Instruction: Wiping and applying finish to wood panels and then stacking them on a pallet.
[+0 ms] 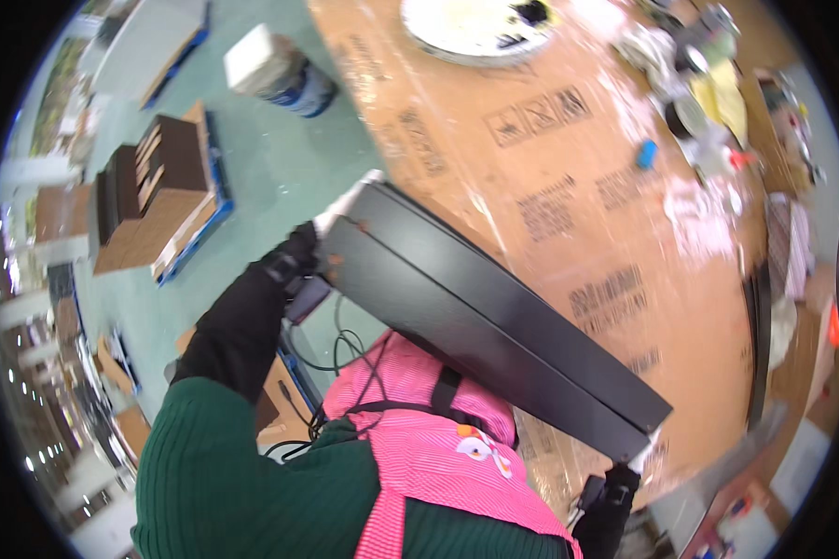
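Note:
A long, glossy black furniture piece [494,317], box-like with a seam running along its length, slants across the view in front of my body. At its far-left end my left hand [345,205], in a white glove, is closed around the edge. The near-right end is gripped by my right hand [645,453], also white-gloved and mostly hidden behind the piece. The piece is held over the near left edge of a cardboard-covered table [550,158]; whether it touches the table I cannot tell.
A white dish with black paint [480,28] stands at the table's far side. Bottles, rags and a blue cylinder [646,154] lie at the right. On the floor are a bucket [298,86] and brown boards [149,191] on a pallet. Black cables [345,345] hang by my waist.

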